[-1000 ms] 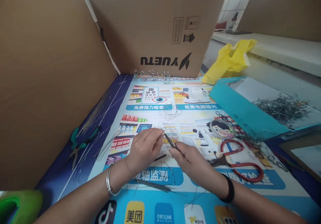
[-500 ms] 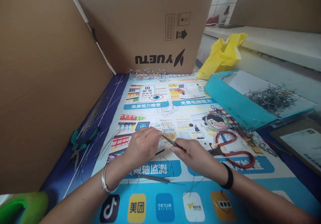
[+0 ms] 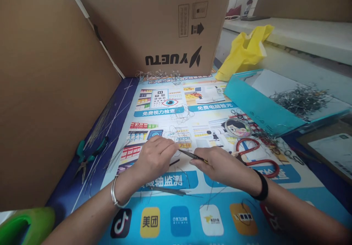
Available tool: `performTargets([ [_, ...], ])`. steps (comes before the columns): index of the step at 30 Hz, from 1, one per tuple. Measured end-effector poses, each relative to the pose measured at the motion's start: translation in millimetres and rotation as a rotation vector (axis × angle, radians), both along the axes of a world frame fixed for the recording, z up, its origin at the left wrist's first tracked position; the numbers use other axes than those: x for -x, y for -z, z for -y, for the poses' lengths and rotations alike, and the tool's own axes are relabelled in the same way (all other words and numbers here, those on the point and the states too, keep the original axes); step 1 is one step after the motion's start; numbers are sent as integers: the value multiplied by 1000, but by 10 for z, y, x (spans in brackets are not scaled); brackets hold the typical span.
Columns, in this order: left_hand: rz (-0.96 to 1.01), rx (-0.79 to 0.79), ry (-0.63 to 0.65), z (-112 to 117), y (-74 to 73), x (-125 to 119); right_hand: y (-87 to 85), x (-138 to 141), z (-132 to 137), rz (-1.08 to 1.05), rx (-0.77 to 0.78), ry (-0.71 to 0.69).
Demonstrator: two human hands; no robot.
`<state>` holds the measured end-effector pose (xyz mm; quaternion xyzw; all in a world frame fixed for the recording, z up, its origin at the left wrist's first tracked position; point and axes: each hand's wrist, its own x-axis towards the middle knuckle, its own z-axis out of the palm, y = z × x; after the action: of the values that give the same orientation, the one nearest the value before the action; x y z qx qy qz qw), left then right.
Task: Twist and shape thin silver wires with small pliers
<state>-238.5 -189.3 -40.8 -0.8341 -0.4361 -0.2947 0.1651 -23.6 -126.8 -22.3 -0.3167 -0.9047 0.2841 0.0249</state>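
My left hand (image 3: pixel 157 156) is closed in a pinch above the printed sheet. What its fingertips hold is too small to make out. My right hand (image 3: pixel 217 161) grips a pair of needle-nose pliers (image 3: pixel 192 155), whose dark tapered jaws point left and meet the left fingertips. Most of the pliers' handle is hidden inside the palm. Below the hands lies a bundle of thin wires (image 3: pixel 169 190). Just beyond them, loops of fine wire (image 3: pixel 182 114) rest on the sheet. Red-handled scissors (image 3: pixel 264 161) lie beside my right hand, partly covered by it.
Teal-handled pliers (image 3: pixel 85 162) and loose straight wires (image 3: pixel 100 127) lie at left. A teal box (image 3: pixel 255 107) holds a heap of wire pieces (image 3: pixel 301 100). Near it are a round clear dish (image 3: pixel 238 127) and a yellow bag (image 3: pixel 243 52). Cardboard walls (image 3: pixel 165 25) stand behind and left.
My right hand and the pliers have shifted slightly right, and the jaws show more beyond the fingers. My left hand stays nearly in place. The view has tilted slightly.
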Motion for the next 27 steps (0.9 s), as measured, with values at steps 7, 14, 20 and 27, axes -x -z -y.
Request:
performTargets([
  [7,245,142,24,-62,-56,19,82,-26,-71,-124,162,-27],
  [14,586,512,37,-153,-124,83,128,3,-147,-215,474,71],
  [20,874,747,-15,-182,-29,88,198,-10,-189,-192,677,93],
  [27,1107,865,-68,-167,63,40,268,18,-142,-235,695,129],
])
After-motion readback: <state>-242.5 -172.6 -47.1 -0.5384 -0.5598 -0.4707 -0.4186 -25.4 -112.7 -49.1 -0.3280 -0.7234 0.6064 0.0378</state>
